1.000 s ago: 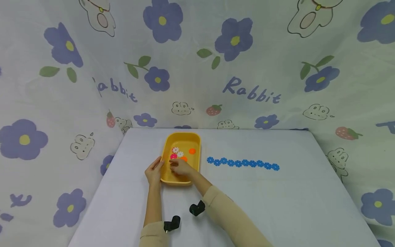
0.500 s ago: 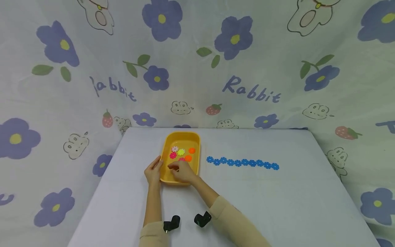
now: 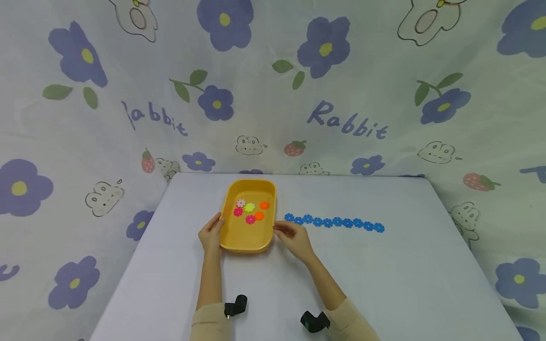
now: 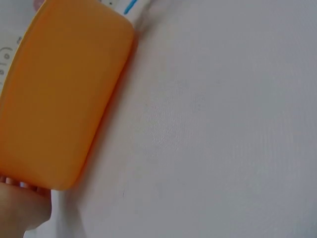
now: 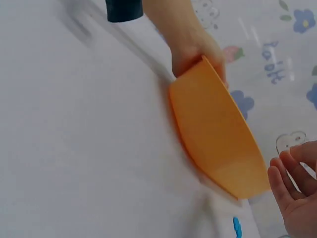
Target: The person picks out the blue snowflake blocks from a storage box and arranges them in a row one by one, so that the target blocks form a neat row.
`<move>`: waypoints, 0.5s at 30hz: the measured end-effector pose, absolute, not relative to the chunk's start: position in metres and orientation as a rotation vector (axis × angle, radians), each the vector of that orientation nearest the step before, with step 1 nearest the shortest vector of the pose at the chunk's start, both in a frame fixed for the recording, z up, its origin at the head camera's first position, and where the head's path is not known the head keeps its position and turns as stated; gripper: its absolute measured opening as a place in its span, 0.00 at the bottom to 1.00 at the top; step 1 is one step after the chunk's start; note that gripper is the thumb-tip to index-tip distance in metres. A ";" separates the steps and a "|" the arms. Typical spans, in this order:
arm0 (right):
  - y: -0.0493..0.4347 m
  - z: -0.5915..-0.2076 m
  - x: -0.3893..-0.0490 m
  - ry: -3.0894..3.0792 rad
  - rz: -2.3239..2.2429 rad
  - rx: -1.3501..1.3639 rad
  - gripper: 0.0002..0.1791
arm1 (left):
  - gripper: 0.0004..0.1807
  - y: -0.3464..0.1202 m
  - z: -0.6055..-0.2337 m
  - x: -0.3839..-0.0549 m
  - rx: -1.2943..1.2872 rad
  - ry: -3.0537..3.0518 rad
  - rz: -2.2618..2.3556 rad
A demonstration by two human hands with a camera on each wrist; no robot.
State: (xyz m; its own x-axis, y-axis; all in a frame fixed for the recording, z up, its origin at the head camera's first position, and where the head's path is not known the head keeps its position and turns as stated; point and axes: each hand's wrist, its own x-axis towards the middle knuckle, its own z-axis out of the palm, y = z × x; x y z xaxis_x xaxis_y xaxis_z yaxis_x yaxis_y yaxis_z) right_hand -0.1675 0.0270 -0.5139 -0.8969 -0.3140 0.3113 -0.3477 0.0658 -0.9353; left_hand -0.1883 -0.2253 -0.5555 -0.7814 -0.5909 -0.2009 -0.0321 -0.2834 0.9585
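Note:
A yellow tray (image 3: 247,239) sits at the left of the white table, with several small flower-shaped pieces in it, pink (image 3: 250,219), orange (image 3: 264,205), yellow (image 3: 249,207) and white (image 3: 241,203). My left hand (image 3: 211,235) grips its left rim; in the left wrist view the left-hand fingers (image 4: 29,186) curl at the tray's wall. At the right rim is my right hand (image 3: 296,239), fingers loosely bent. In the right wrist view that hand (image 5: 299,198) is close beside the tray's end, and I see nothing between its fingers; contact with the rim is unclear.
A wavy row of joined blue flower-shaped pieces (image 3: 337,221) lies on the table, right of the tray and just behind my right hand. A cloth with flowers and rabbits (image 3: 273,94) hangs behind the table (image 3: 405,284). Each wrist carries a black camera mount (image 3: 315,322).
My right hand has left the inside of the tray and moved right to its right rim. A yellow piece and another pink one have come into sight. The left hand keeps its grip.

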 end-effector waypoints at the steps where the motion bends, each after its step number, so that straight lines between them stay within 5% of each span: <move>1: 0.036 -0.512 -0.164 -2.264 2.019 0.689 0.13 | 0.20 -0.226 -0.555 -0.188 0.777 -1.607 -2.123; 15: 0.149 -0.522 -0.152 -2.269 1.834 0.488 0.16 | 0.22 -0.238 -0.548 -0.183 0.722 -1.767 -2.143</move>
